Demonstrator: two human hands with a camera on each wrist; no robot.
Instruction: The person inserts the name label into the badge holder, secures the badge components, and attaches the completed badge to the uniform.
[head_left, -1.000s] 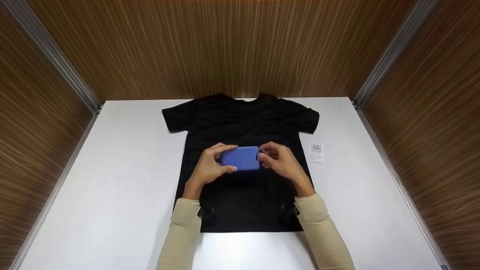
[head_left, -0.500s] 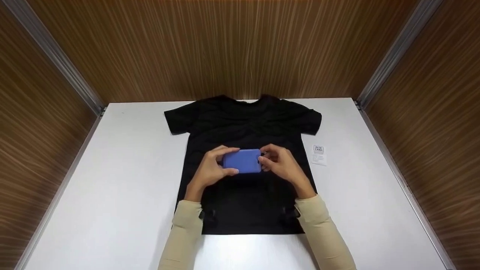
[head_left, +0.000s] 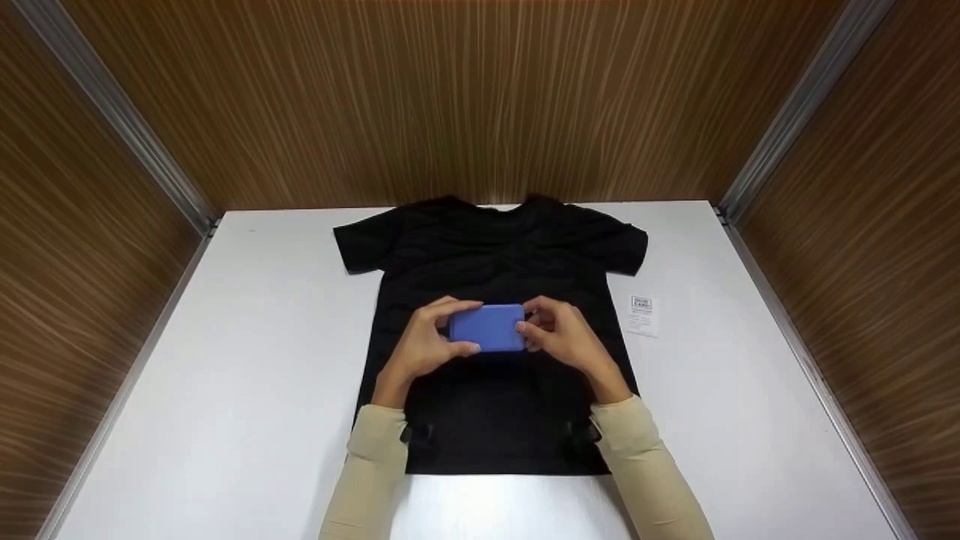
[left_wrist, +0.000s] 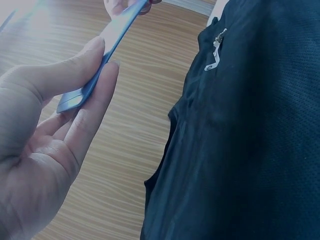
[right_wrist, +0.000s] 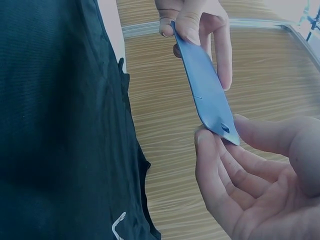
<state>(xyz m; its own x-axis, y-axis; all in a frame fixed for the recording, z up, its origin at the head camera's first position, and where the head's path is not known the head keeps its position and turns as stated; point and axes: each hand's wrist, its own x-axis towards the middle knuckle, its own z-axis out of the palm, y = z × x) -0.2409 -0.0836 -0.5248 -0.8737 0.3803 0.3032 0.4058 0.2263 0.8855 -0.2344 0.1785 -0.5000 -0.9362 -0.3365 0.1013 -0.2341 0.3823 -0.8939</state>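
Between both hands is a blue card holder (head_left: 491, 328), flat and rectangular with rounded corners, held lengthwise above a black T-shirt (head_left: 495, 427). My left hand (head_left: 421, 341) pinches its left end, thumb on the near edge and a finger on the far edge. At the other end, my right hand (head_left: 564, 335) pinches the short side between thumb and fingers. A small slot shows near that end of the card holder (right_wrist: 207, 85) in the right wrist view. The white strap clip (left_wrist: 216, 52) lies on the shirt in the left wrist view.
A white printed card (head_left: 643, 315) lies on the white table (head_left: 247, 360), right of the shirt. Wood-patterned panels (head_left: 465, 105) with metal corner strips enclose the table at the back and sides. The shirt is spread flat, sleeves outward, neckline toward the back.
The whole head view has shifted slightly, so everything sits a little lower. My right thumb has come over the holder's end and now covers the slot. My left hand keeps its grip.
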